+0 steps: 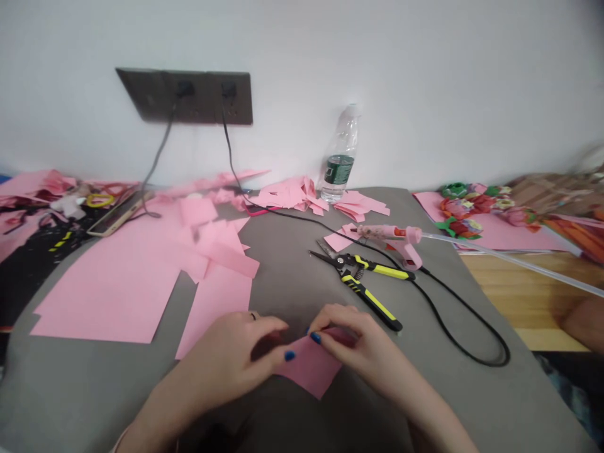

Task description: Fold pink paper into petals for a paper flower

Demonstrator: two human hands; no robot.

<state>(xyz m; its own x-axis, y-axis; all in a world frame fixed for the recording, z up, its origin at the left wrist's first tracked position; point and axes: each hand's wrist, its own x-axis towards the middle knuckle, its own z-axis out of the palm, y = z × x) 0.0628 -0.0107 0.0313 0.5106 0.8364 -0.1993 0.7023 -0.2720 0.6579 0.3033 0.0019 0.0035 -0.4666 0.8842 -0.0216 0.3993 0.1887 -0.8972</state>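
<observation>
A small square piece of pink paper [311,371] is between my hands near the front of the grey surface. My right hand [352,333] pinches its upper edge with thumb and forefinger. At the paper's left edge is my left hand [240,352], its thumb touching the sheet while the forefinger arches apart from it. Its remaining fingers are mostly hidden. Blue polish shows on both thumbnails. Just beyond my right hand lie spread pliers [361,274] with black and yellow handles. A pink glue gun [391,236] with a long clear glue stick lies behind them.
Large pink sheets [113,283] cover the left side, with a phone [120,214] beyond. A water bottle [340,157] leans near the wall among paper scraps [292,192]. A black cable [472,352] loops at right. Paper flowers [472,204] sit on the wooden table [509,277].
</observation>
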